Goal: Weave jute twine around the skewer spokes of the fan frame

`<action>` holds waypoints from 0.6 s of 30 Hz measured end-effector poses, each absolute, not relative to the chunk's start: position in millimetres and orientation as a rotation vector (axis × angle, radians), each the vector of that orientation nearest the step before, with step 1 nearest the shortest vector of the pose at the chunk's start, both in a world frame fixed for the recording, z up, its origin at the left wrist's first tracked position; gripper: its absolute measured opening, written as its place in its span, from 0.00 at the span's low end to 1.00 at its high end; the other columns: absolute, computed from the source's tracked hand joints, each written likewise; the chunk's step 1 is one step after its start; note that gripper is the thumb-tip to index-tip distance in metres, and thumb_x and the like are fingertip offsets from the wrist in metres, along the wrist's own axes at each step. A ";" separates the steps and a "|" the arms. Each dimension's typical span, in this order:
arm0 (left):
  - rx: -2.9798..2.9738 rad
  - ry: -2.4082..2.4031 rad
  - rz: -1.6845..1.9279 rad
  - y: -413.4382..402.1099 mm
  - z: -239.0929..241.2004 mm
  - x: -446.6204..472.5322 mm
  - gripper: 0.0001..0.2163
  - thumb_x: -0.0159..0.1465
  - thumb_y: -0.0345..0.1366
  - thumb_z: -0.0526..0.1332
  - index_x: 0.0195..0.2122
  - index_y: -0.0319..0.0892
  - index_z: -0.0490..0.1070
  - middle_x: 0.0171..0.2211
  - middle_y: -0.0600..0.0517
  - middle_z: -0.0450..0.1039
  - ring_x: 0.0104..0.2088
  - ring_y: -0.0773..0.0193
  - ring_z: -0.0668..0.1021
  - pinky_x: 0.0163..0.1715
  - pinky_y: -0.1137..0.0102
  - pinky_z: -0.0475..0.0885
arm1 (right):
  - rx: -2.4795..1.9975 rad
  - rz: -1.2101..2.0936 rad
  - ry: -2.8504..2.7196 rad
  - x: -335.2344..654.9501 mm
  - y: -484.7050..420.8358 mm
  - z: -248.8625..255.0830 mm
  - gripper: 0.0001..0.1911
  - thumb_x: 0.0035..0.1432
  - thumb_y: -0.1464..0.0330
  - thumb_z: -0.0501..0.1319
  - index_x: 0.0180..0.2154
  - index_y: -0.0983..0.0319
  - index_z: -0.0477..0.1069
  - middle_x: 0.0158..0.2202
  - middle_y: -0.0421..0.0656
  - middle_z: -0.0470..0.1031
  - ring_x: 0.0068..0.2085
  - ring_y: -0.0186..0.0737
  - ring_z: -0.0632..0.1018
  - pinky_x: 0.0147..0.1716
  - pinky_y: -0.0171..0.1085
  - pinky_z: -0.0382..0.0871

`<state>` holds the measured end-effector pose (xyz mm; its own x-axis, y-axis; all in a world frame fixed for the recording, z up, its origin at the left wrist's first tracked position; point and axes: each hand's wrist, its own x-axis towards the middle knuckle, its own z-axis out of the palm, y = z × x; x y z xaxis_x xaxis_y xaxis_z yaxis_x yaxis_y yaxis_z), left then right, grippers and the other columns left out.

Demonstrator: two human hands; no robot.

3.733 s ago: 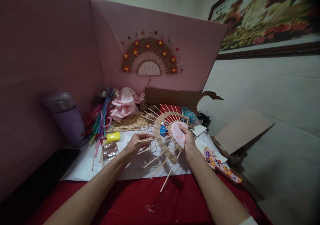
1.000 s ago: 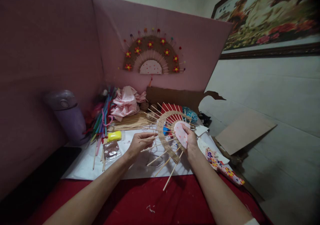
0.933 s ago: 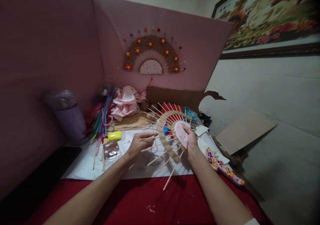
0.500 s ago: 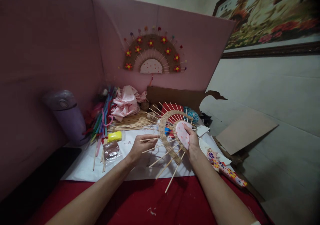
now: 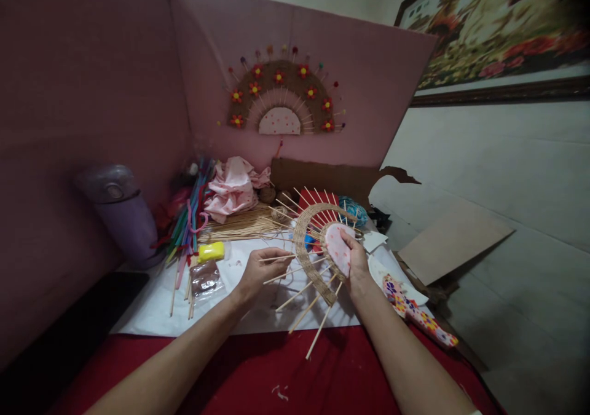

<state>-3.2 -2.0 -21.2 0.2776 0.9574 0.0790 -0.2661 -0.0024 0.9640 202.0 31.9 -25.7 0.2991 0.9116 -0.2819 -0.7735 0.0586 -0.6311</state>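
My right hand (image 5: 356, 266) grips the pink dotted half-disc at the hub of a half-woven stick fan (image 5: 310, 250), held upright above the white paper (image 5: 239, 307). Bamboo sticks radiate from the hub, and a band of tan twine is woven across them. My left hand (image 5: 257, 273) is closed in a pinch at the fan's left side, fingertips among the stick ends; a thin twine strand seems to run from them, but what they hold is too small to tell.
A finished fan with red flowers (image 5: 281, 98) hangs on the pink board. At the back lie loose sticks (image 5: 237, 225), coloured pipe cleaners (image 5: 187, 218), pink cloth (image 5: 233, 187), a yellow block (image 5: 210, 252) and a purple flask (image 5: 122, 215). A flowered glue gun (image 5: 417, 316) lies right.
The fan and both hands have shifted slightly right and down in view. My left fingers stay pinched at the stick ends; both grips are unchanged.
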 end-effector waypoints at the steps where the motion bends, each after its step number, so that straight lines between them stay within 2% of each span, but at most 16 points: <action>1: 1.168 0.788 1.149 -1.7 -21.1 -3.7 0.14 0.43 0.38 0.70 0.29 0.36 0.77 0.20 0.52 0.71 0.22 0.71 0.68 0.24 0.74 0.64 | -0.798 1.291 -0.227 202.9 31.7 -26.8 0.04 0.50 0.74 0.58 0.29 0.66 0.70 0.22 0.43 0.76 0.21 0.38 0.76 0.24 0.36 0.75; 4: 1.198 0.783 1.161 1.1 -19.5 -6.0 0.13 0.44 0.36 0.69 0.31 0.37 0.77 0.26 0.49 0.74 0.26 0.69 0.71 0.28 0.73 0.66 | -0.805 1.300 -0.275 207.6 32.1 -31.4 0.06 0.49 0.72 0.59 0.32 0.67 0.70 0.23 0.44 0.77 0.21 0.39 0.76 0.22 0.37 0.75; 8: 1.266 0.753 1.157 8.9 -18.2 -11.3 0.10 0.47 0.35 0.68 0.30 0.36 0.77 0.24 0.49 0.73 0.24 0.70 0.69 0.25 0.74 0.63 | -0.784 1.241 -0.284 216.3 34.8 -35.8 0.06 0.49 0.71 0.59 0.32 0.67 0.70 0.24 0.43 0.77 0.22 0.38 0.77 0.26 0.37 0.75; 13: 1.290 0.672 1.201 18.1 -18.9 -21.7 0.07 0.51 0.35 0.64 0.24 0.35 0.73 0.17 0.55 0.63 0.20 0.74 0.63 0.21 0.76 0.57 | -0.782 1.203 -0.297 222.8 36.4 -33.9 0.06 0.49 0.71 0.59 0.30 0.67 0.70 0.22 0.43 0.76 0.22 0.37 0.76 0.25 0.35 0.75; 18: 1.227 0.634 1.220 19.5 -13.0 -25.8 0.10 0.53 0.39 0.63 0.22 0.36 0.68 0.14 0.59 0.55 0.16 0.76 0.57 0.17 0.77 0.50 | -0.824 1.168 -0.269 225.3 38.3 -34.4 0.07 0.49 0.70 0.59 0.32 0.67 0.69 0.23 0.42 0.76 0.22 0.37 0.76 0.26 0.36 0.75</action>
<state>-25.8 19.5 -13.0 0.2937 0.9284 0.2279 -0.3473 -0.1185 0.9302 225.3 38.3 -34.4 0.3999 0.8903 -0.2180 -0.7048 0.1466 -0.6941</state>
